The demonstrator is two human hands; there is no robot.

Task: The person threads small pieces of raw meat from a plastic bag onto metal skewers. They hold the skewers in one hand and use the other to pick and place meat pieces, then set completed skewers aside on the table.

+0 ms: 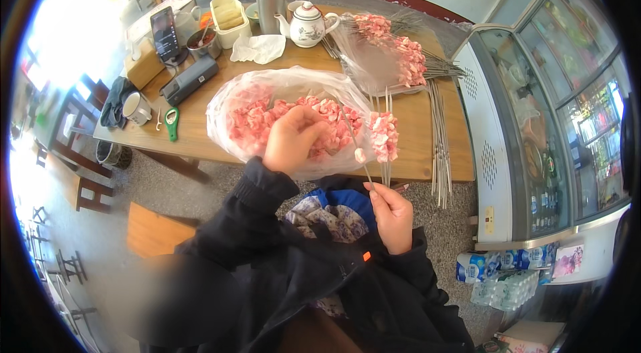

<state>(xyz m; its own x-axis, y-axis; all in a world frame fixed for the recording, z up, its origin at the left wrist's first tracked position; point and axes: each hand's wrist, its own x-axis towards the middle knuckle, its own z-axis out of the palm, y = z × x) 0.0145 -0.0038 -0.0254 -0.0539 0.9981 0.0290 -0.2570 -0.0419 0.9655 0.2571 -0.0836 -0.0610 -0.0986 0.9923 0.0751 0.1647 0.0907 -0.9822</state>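
A clear plastic bag (220, 103) lies wide open on the wooden table, full of raw pink meat pieces (250, 118). Over the meat is my left hand (293, 140), its fingers bent together; whether they pinch a piece is hidden. My right hand (393, 215), near the table's front edge, grips a thin metal skewer (356, 140) by its lower end. One pale piece (360, 155) is on that skewer, whose tip reaches over the bag. Just right of the bag, several loaded skewers (384, 138) lie side by side. Bare skewers (440, 148) form a bundle farther right.
More loaded skewers (411, 62) rest on plastic at the back right. A teapot (307, 27), steel flask (270, 0) and white tub (231, 20) stand behind the bag. To the left are a phone (165, 35), mug (136, 109) and green peeler (172, 124). A glass-doored display fridge (526, 143) borders the right.
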